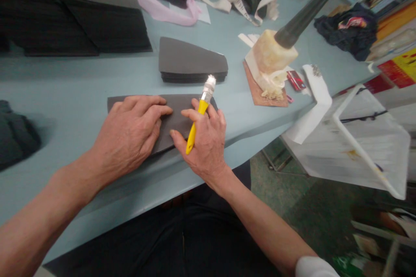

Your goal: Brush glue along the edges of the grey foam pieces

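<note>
A dark grey flat panel (177, 114) lies near the table's front edge, under both hands. My left hand (133, 125) rests on its left part, palm down with the fingers stretched out. On the right part lies my right hand (206, 138), with a yellow-handled brush (196, 129) held between thumb and fingers. The brush's whitish, coated bristles point up and away from me. Just beyond the panel sits a small stack of similar grey pieces (191, 58), close to the brush tip.
A tall stack of dark panels (100, 4) stands at the back left, with a dark bundle (16, 134) nearer. At the right, a glue-crusted pot (274, 52) with a dark cone sits on a brown board (251, 86). Beside the table's right edge is a whitish bin (357, 138).
</note>
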Action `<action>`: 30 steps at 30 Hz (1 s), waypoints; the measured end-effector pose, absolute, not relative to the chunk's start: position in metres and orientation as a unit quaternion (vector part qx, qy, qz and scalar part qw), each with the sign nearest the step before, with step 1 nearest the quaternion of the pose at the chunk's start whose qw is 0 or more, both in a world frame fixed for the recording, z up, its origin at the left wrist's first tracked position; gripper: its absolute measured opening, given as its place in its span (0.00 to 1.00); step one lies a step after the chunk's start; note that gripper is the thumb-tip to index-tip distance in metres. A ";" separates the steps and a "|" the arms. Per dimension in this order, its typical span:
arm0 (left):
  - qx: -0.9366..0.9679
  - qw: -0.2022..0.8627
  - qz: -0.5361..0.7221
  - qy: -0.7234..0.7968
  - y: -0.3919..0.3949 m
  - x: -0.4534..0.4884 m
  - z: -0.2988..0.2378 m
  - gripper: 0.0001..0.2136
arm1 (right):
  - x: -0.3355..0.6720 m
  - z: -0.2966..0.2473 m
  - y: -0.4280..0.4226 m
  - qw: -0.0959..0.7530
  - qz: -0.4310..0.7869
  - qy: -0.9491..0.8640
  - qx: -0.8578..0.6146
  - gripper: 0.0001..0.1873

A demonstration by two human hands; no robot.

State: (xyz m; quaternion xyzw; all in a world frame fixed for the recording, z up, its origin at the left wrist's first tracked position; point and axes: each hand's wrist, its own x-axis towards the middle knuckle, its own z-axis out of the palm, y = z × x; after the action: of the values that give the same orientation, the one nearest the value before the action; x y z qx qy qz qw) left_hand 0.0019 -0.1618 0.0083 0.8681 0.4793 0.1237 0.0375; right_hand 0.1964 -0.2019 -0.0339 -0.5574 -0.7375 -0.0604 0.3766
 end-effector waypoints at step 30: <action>0.864 0.054 0.126 0.484 -0.161 0.000 0.009 0.22 | 0.208 -0.045 -0.205 0.407 -0.032 -0.727 -0.552 0.29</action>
State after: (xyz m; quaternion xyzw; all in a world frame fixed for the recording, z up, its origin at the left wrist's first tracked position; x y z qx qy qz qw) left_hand 0.0001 -0.1612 0.0090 0.8643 0.4839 0.1263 0.0543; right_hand 0.2078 -0.2052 -0.0450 -0.5518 -0.7269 -0.0322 0.4075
